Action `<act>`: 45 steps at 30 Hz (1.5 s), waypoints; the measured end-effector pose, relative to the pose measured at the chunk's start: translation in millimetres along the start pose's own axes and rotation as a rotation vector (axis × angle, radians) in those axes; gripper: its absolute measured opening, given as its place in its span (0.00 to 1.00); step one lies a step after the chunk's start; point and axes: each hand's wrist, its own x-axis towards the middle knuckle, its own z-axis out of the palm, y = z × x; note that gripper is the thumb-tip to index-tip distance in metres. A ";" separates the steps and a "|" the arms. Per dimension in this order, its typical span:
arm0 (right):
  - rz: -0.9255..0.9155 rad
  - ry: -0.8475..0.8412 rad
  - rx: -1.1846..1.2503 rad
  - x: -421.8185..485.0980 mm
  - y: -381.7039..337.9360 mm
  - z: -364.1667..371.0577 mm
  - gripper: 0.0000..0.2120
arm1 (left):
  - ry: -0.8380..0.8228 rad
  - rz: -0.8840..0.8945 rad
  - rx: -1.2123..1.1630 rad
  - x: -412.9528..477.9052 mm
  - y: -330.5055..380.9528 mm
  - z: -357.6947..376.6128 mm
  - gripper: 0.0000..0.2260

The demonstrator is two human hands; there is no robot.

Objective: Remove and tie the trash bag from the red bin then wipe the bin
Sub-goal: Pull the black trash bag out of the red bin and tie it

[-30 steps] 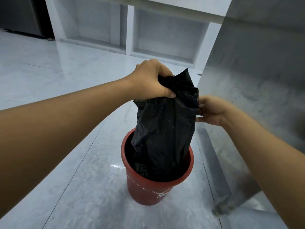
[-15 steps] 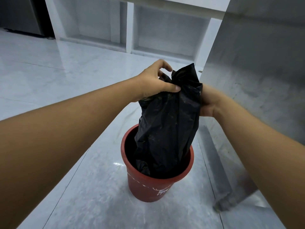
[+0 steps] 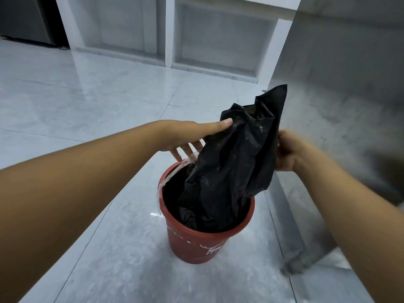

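Note:
A red bin with a white print stands on the floor. A black trash bag rises out of it, its lower part still inside the bin and its top leaning right. My left hand has its fingers spread, with the thumb laid against the bag's left side. My right hand grips the bag's right edge; its fingers are hidden behind the plastic. A thin clear strip of plastic runs from my left fingers down over the bin's left rim.
The bin sits on glossy white marble tiles. A grey stone wall or counter side stands close on the right. White open cabinet bays line the far wall. A dark appliance is at the far left.
My left hand has let go of the bag's top and dropped lower with fingers spread. The bag's top has swung to the right, and my right hand has moved right with it.

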 end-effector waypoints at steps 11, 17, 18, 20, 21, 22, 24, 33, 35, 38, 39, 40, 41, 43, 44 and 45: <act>-0.146 0.172 -0.310 -3.6 33.0 -23.5 0.09 | 0.223 0.028 -0.121 -3.9 -49.3 0.2 0.06; -0.219 0.057 -0.490 -27.5 44.7 -39.7 0.07 | -0.019 0.003 0.087 -17.5 -55.2 5.4 0.07; -0.217 0.018 -0.546 -33.9 46.2 -41.9 0.07 | -0.063 0.004 0.107 -21.5 -54.6 5.9 0.06; -0.196 -0.054 -0.642 -47.3 48.8 -46.0 0.07 | -0.138 -0.003 0.122 -30.4 -52.0 7.2 0.00; -0.185 -0.087 -0.669 -54.1 49.9 -47.6 0.07 | -0.169 -0.005 0.149 -33.6 -50.3 8.2 0.06; -0.174 -0.120 -0.679 -61.1 51.4 -47.8 0.07 | -0.196 -0.020 0.178 -36.7 -48.7 10.1 0.13; -0.156 -0.193 -0.663 -73.5 55.0 -43.7 0.08 | -0.232 -0.055 0.199 -39.1 -45.9 20.5 0.22; -0.284 0.054 -0.619 -81.9 69.1 8.2 0.07 | 0.255 -0.136 -0.338 -14.4 -27.4 82.2 0.27; -0.366 0.164 -0.726 -82.9 70.3 12.2 0.05 | 0.144 -0.167 -0.488 -16.7 -21.1 82.2 0.25; -0.340 0.145 -0.566 -88.3 74.5 19.3 0.05 | -0.021 -0.124 -0.675 -22.0 -14.5 84.8 0.14; -0.306 0.126 -0.456 -89.3 76.6 23.9 0.06 | -0.039 -0.075 -0.702 -22.7 -12.3 88.0 0.10; -0.288 0.115 -0.361 -89.1 78.3 30.8 0.06 | -0.030 -0.025 -0.685 -22.5 -10.8 92.5 0.10; -0.288 0.110 -0.289 -87.2 79.9 37.9 0.07 | 0.008 0.028 -0.604 -20.2 -10.8 97.9 0.14; -0.304 0.087 -0.164 -84.8 81.1 53.0 0.07 | 0.180 0.106 -0.325 -14.8 -11.5 106.4 0.20; -0.298 0.062 -0.107 -85.0 80.3 59.1 0.06 | 0.309 0.130 -0.255 -12.7 -14.0 108.4 0.20; -0.280 0.033 -0.061 -83.7 79.5 62.8 0.03 | 0.420 0.131 -0.274 -12.0 -16.8 107.5 0.16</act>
